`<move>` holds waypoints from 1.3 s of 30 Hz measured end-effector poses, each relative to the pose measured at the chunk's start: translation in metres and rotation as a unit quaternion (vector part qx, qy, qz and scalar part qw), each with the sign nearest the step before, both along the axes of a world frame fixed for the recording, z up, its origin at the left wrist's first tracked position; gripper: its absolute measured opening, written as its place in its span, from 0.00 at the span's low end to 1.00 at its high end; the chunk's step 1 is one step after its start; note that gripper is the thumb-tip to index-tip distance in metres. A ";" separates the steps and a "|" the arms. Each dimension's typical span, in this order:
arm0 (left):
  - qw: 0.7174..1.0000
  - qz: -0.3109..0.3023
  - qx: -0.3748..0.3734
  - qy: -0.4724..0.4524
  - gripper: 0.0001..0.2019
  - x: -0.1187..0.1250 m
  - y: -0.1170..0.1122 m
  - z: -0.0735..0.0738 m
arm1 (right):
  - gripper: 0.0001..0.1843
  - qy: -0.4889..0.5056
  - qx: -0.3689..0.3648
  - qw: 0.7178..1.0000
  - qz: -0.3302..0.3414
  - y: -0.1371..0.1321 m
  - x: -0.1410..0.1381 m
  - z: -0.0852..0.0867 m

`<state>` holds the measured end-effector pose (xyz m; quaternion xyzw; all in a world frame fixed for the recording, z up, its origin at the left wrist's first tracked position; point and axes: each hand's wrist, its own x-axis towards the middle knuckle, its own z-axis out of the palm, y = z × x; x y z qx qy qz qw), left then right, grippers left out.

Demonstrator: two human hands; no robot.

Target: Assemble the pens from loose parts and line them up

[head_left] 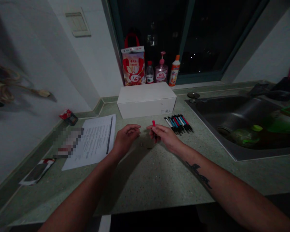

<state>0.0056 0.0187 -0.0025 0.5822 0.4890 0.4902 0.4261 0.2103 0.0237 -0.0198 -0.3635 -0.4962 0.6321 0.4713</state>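
My right hand (164,136) is closed round a red pen part (153,123), which stands roughly upright with its red end above the fingers. A dark piece shows below those fingers, partly hidden. To its left, my left hand (127,138) has its fingers curled inward toward the thumb; anything held there is too small to make out. On the counter between the hands lie a small metallic piece (141,144) and a thin dark piece (149,148). Several click pens (178,124) in white, blue, red and black lie side by side just beyond my right hand.
A white box (146,100) stands behind the hands, before bottles and a bag (134,67) on the sill. Printed paper (94,138) and a packet (38,172) lie left on the green counter (140,190). A metal sink (217,141) is at right.
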 end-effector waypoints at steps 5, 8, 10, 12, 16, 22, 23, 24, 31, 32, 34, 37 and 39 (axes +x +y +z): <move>0.999 0.026 0.041 0.007 0.08 0.002 -0.007 -0.011 | 0.23 -0.029 -0.002 0.999 0.013 -0.007 -0.001 0.001; 0.996 0.034 0.077 0.015 0.07 0.003 -0.011 -0.016 | 0.22 -0.039 0.013 0.999 0.019 -0.008 -0.001 -0.001; 0.993 0.038 0.109 0.019 0.06 0.004 -0.014 -0.017 | 0.21 -0.061 0.043 0.997 0.026 -0.008 0.000 -0.004; 0.988 0.040 0.148 0.024 0.06 0.006 -0.018 -0.015 | 0.19 -0.104 0.096 0.990 0.028 -0.007 0.000 -0.006; 0.973 0.044 0.225 0.038 0.07 0.009 -0.026 -0.009 | 0.12 -0.200 0.228 0.953 0.020 -0.008 0.001 -0.005; 0.948 0.032 0.306 0.076 0.09 0.010 -0.035 -0.002 | 0.11 -0.252 0.349 0.902 0.041 -0.012 0.001 0.000; 0.946 0.032 0.312 0.087 0.08 0.010 -0.037 -0.001 | 0.12 -0.257 0.355 0.898 0.039 -0.013 0.002 0.001; 0.943 0.033 0.317 0.098 0.08 0.010 -0.038 0.000 | 0.12 -0.262 0.359 0.895 0.036 -0.013 0.002 0.001; 0.922 0.022 0.357 0.152 0.08 0.011 -0.040 0.007 | 0.12 -0.278 0.355 0.892 0.025 -0.014 0.002 0.002; 0.920 0.019 0.360 0.154 0.08 0.011 -0.041 0.008 | 0.12 -0.279 0.358 0.891 0.022 -0.014 0.002 0.002; 0.918 0.017 0.364 0.157 0.08 0.011 -0.041 0.009 | 0.12 -0.279 0.365 0.888 0.017 -0.014 0.003 0.002; 0.918 0.019 0.360 0.164 0.07 0.011 -0.041 0.009 | 0.13 -0.279 0.377 0.883 0.007 -0.014 0.003 0.001; 0.919 0.016 0.357 0.165 0.08 0.011 -0.041 0.009 | 0.13 -0.284 0.384 0.879 0.002 -0.013 0.004 0.000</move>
